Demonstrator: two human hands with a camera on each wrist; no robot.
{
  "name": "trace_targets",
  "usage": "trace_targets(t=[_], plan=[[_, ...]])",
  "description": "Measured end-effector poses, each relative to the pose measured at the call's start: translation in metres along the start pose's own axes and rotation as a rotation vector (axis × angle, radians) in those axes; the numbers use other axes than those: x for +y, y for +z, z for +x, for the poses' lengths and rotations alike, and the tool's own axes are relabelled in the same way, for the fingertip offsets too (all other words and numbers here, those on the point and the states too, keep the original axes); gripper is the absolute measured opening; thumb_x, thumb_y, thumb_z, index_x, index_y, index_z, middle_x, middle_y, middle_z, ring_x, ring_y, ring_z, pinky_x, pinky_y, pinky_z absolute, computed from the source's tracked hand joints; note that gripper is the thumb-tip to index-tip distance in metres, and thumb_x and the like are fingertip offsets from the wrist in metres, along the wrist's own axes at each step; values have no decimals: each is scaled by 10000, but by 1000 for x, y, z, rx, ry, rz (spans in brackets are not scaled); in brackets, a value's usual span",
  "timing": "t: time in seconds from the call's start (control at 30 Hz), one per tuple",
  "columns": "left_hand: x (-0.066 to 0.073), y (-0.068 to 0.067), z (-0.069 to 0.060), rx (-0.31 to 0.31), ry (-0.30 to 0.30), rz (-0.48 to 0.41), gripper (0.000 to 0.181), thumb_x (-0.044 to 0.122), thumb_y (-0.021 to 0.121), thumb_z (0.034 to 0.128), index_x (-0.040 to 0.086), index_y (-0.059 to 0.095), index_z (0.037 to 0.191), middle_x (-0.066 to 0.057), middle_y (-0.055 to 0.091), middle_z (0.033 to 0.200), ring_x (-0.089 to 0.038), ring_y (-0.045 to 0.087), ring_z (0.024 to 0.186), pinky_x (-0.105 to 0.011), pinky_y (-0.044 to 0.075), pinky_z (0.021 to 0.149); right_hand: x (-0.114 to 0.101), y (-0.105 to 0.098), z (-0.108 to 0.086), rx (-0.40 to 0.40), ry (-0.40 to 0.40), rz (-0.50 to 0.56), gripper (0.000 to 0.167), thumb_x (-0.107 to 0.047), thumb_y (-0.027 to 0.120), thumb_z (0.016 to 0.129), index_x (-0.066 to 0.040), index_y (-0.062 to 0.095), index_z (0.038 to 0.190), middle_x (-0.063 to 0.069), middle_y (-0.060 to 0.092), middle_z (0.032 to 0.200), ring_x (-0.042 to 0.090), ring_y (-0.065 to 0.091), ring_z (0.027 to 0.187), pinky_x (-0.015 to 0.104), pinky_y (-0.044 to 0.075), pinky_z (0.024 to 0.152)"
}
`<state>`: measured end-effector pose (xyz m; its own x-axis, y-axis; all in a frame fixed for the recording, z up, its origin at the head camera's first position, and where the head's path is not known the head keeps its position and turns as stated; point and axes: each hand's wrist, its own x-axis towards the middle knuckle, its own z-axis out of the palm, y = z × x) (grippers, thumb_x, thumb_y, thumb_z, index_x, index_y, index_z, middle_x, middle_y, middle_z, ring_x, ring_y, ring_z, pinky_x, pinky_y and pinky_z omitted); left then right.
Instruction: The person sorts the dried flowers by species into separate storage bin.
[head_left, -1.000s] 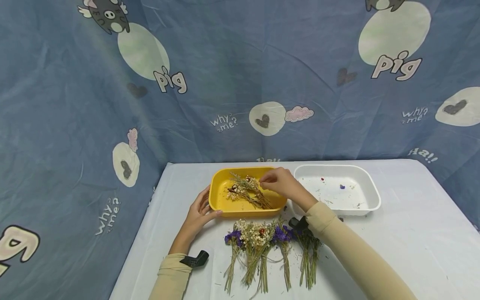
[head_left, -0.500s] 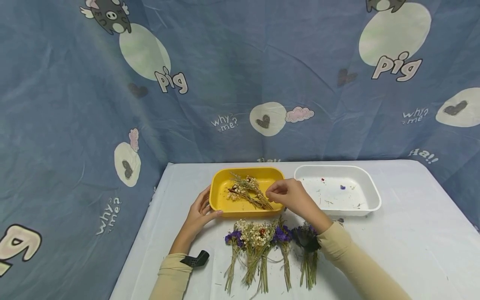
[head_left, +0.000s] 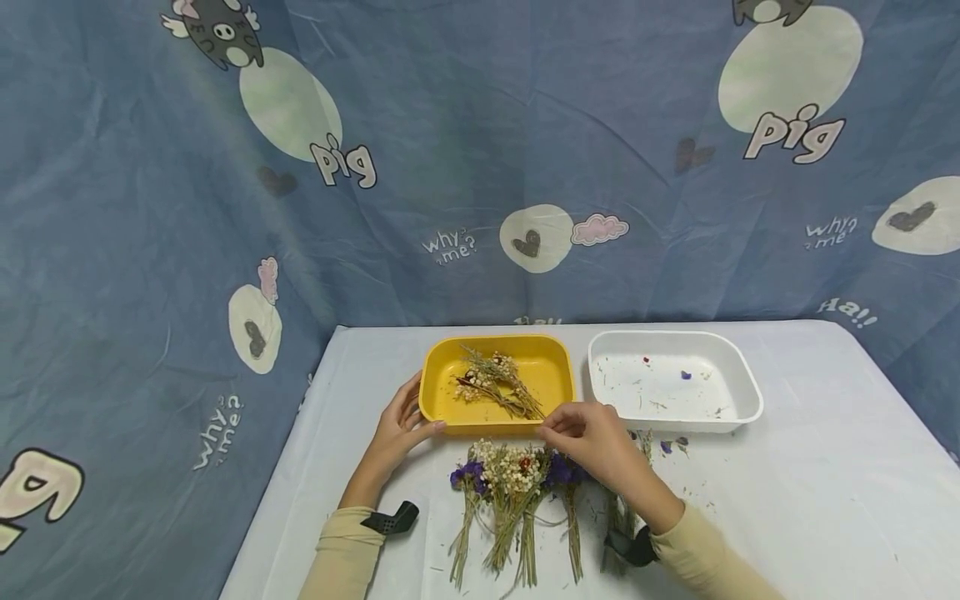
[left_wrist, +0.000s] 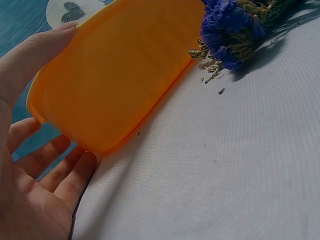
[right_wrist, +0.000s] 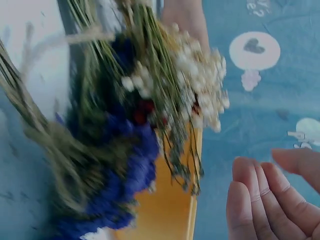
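Note:
My left hand [head_left: 401,425] holds the left end of the yellow tray [head_left: 546,367], its thumb on the near rim [left_wrist: 65,28] and fingers against the end wall. Inside the tray lies a bunch of dried flowers [head_left: 495,379]. Over the near right corner hovers my right hand [head_left: 600,442], fingers loosely bent, with nothing visible in them. Below the tray, dried bunches lie in a row: purple flowers [head_left: 468,475] at the left, white ones [head_left: 517,471] in the middle, more purple ones [head_left: 561,468] partly under my right hand. The right forearm partly hides another bunch [head_left: 618,517].
A white tray [head_left: 667,387] stands right of the yellow one, with petals and plant crumbs in it. Loose purple petals [head_left: 667,447] and crumbs lie on the white tablecloth [head_left: 817,467]. A blue printed curtain [head_left: 420,167] hangs behind the table.
My right hand has drawn back from above the dried flowers in the yellow tray, toward me and right, to the tray's near corner. The left hand and tray have stayed put.

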<state>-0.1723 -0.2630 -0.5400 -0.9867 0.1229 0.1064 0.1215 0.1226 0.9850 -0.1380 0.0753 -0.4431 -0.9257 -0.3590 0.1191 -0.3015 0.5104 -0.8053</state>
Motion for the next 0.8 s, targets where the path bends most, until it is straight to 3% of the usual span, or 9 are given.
trace_targets(t=[0.33,0.47,0.67,0.8], plan=[[0,0,0,13,-11,8,966,77,851,845,228,310,1631,-88,378,1651,-336,429,1484,-168,489,1099,3,12,-30,-126,11,48,121,-269,784,926,-175,799,851,-66,763,793,-7,685,698,182,597,662],[-1,0,1,21,-17,15,968,68,849,844,221,308,1632,-91,377,1651,-337,427,1486,-162,492,1092,6,20,-39,-185,28,67,215,-323,785,921,-144,792,802,-51,750,735,-7,666,638,184,581,614],[-3,-1,1,26,-19,24,969,81,854,842,225,310,1631,-96,385,1646,-339,432,1484,-162,489,1096,9,40,-46,-256,100,155,312,-391,770,925,-119,782,773,-23,729,639,89,670,540,218,574,525],[-3,0,1,22,-15,18,969,81,855,842,226,311,1631,-96,391,1641,-343,444,1474,-160,491,1093,10,50,-49,-275,126,179,338,-432,762,922,-140,799,757,-42,719,600,153,682,508,220,590,543]])
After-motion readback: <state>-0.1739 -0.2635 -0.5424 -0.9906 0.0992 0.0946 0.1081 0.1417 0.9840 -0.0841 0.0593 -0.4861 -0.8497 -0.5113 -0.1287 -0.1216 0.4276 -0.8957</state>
